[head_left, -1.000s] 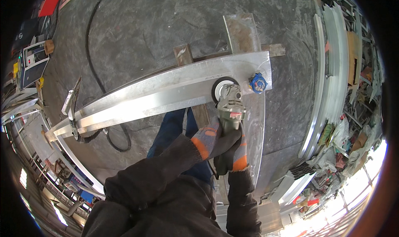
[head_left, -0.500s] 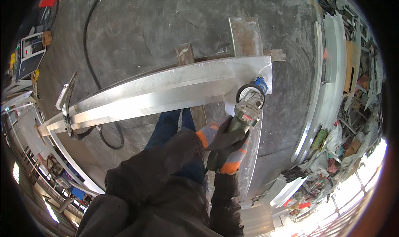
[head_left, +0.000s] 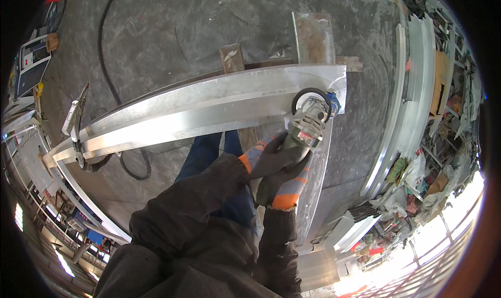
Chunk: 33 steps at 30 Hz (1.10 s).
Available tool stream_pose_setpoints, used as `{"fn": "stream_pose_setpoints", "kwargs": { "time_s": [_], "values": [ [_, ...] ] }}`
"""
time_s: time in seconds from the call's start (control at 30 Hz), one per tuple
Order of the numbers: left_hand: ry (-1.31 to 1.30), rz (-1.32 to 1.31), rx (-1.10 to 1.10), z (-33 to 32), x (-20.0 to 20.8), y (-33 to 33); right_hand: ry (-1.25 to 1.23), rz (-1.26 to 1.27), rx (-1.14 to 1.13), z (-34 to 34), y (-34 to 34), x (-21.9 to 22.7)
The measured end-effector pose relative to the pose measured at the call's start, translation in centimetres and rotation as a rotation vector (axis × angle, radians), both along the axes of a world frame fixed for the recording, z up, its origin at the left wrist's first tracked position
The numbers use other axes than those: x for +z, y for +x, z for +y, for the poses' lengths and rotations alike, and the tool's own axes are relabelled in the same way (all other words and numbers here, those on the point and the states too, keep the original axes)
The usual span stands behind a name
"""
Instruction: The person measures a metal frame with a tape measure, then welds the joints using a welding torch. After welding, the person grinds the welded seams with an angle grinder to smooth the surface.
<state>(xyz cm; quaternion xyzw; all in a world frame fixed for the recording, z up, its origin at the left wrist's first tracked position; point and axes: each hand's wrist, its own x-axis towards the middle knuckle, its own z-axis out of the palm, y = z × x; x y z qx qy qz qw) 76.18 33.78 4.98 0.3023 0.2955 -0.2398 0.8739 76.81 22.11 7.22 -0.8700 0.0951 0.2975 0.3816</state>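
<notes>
I hold an angle grinder (head_left: 303, 133) in both gloved hands, over the right end of a long silvery metal beam (head_left: 209, 97). My left hand (head_left: 273, 157), in a grey glove with an orange cuff, wraps round the grinder's body. Just below it, my right hand (head_left: 284, 183) is closed round the rear of the same tool. The round guard and disc (head_left: 311, 103) face the beam near its joint with a second metal length running toward me; whether the disc touches is hidden. A blue object (head_left: 333, 103) sits beside the grinder's head at the beam's end.
Rusty steel supports (head_left: 231, 57) and a wide steel channel (head_left: 314, 37) lie under the beam. At left stands a welding torch (head_left: 73, 120) with a black cable (head_left: 102, 52). Long metal profiles (head_left: 412, 89) and a scrap pile (head_left: 417, 188) line the right.
The grinder and both hands have shifted slightly left along the beam, away from the blue object. The whole view has moved a little as well. Both hands keep their grip.
</notes>
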Motion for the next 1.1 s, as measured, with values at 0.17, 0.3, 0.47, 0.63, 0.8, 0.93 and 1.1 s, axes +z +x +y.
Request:
{"fn": "stream_pose_setpoints", "kwargs": {
  "time_s": [0.17, 0.3, 0.47, 0.63, 0.8, 0.93, 1.1],
  "values": [
    [0.083, -0.078, 0.017, -0.4, -0.9, -0.5, 0.102, -0.230, -0.046, -0.1, -0.4, -1.4],
    [0.225, -0.050, -0.101, -0.6, -1.4, -0.5, 0.043, -0.167, -0.005, -0.6, -0.2, -1.8],
    [0.075, -0.074, -0.012, 0.2, -1.0, -0.1, 0.097, -0.217, -0.037, -0.2, -0.1, -1.4],
    [0.045, -0.080, -0.002, -0.1, -0.9, 0.1, 0.147, -0.179, -0.219, 0.5, -0.4, -1.5],
    [0.102, -0.058, -0.035, -0.4, -2.0, -0.1, 0.024, -0.212, -0.039, 0.2, 0.2, -1.8],
    [0.094, -0.092, -0.018, -0.5, -1.9, 0.1, 0.230, -0.081, -0.233, 0.2, 0.3, -1.2],
    [0.094, -0.080, -0.090, -0.1, -1.3, -0.1, -0.020, -0.091, 0.027, -0.6, 0.0, 0.0]
  ]
}}
